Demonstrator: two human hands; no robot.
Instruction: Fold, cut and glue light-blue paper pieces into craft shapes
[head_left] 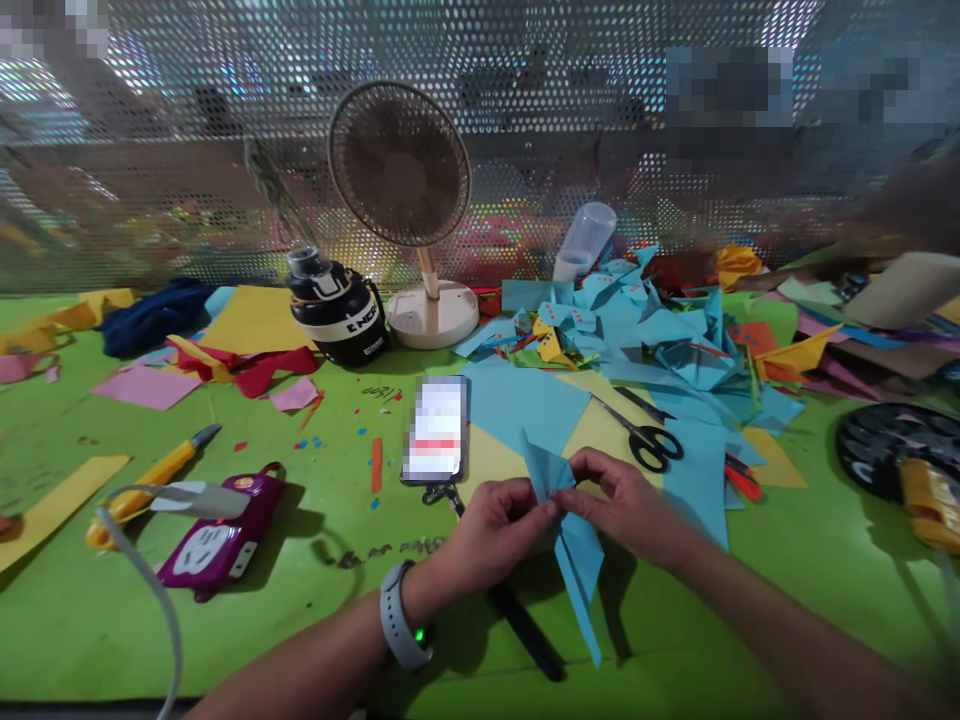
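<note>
A folded blue paper (577,555) with long pointed flaps is held in the air above the green table. My left hand (499,525), with a grey watch on its wrist, pinches the paper's middle from the left. From the right, my right hand (619,500) pinches the same spot, its fingertips close to my left thumb. One point of the paper rises between the hands and a longer one hangs down toward the table's near edge. Flat blue sheets (525,400) and pale yellow paper (491,460) lie beyond the hands.
Black scissors (649,445) and a phone (436,430) lie beyond my hands. Farther back are a fan (431,315), a black bottle (341,325) and a heap of folded blue papers (637,315). A purple power bank (225,530) with a cable and a yellow cutter (154,480) lie left.
</note>
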